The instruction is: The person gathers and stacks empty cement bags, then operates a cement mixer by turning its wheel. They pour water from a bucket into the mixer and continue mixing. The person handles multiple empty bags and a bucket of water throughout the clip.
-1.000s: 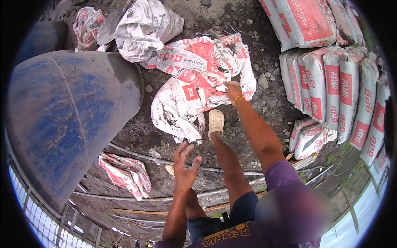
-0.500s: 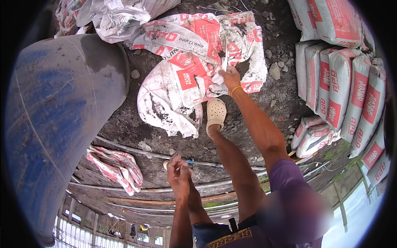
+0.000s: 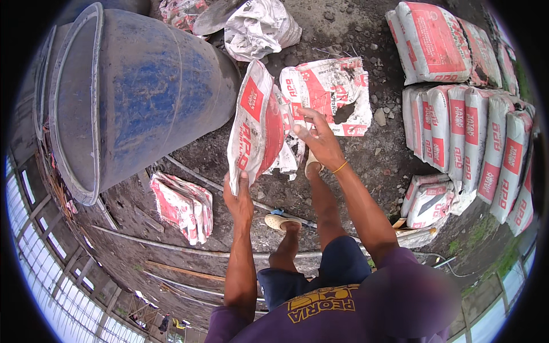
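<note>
Sack [image 3: 246, 131], red/white & slack, is held up off the ground [image 3: 389, 166], tilted, R of the blue drum [image 3: 157, 74]. L hand [image 3: 239, 201] pinches its btm end b/w thumb & fingers. R hand [image 3: 321, 143] is at its R side, thumb & forefinger spread apart; can't tell if the tips touch it. Torn sack [image 3: 317, 86] lies flat on the ground beyond R hand, w/ a dark patch (hole or dirt, can't tell). Crumpled white sack [image 3: 263, 28] nr the drum's base. Folded sacks [image 3: 183, 208] on the ground, far L, by a pipe [image 3: 200, 178]. Full sacks [image 3: 443, 123] stacked far R.
</note>
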Available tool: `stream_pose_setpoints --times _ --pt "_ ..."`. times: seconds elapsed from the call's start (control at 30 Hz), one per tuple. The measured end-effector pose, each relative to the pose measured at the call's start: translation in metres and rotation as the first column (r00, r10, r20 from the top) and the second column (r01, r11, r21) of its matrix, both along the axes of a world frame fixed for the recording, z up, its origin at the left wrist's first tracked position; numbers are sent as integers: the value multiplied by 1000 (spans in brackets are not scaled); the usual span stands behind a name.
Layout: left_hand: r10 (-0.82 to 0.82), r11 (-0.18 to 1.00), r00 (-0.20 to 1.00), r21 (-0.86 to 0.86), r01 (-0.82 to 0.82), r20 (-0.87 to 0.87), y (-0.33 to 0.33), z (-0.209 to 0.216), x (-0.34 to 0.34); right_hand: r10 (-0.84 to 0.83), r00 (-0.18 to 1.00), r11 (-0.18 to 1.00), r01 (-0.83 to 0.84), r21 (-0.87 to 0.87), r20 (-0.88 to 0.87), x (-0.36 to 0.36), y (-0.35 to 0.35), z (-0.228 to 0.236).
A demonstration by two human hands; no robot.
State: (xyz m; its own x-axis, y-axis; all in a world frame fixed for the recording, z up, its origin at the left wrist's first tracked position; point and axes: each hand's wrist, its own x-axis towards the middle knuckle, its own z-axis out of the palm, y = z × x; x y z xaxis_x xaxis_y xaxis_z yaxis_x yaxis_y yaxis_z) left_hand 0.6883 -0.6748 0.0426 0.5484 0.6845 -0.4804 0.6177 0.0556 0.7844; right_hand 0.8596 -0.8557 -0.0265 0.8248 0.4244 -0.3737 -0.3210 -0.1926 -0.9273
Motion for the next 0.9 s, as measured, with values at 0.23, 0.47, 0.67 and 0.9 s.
stream_pose_setpoints --times 0.23,0.47,0.67,0.9 --pt "-142 962 988 -227 154 66 56 79 -151 69 798 995 -10 102 -599 -51 83 -51" --pt "122 964 985 -250 -89 121 89 99 -347 589 688 804 -551 224 -424 -191 175 11" --pt "384 915 886 -237 -327 260 88 91 -480 453 824 886 -373 276 -341 -299 179 83" --pt "655 753 702 -314 -578 281 92 70 -531 822 536 546 -838 -4 -193 -408 203 124"
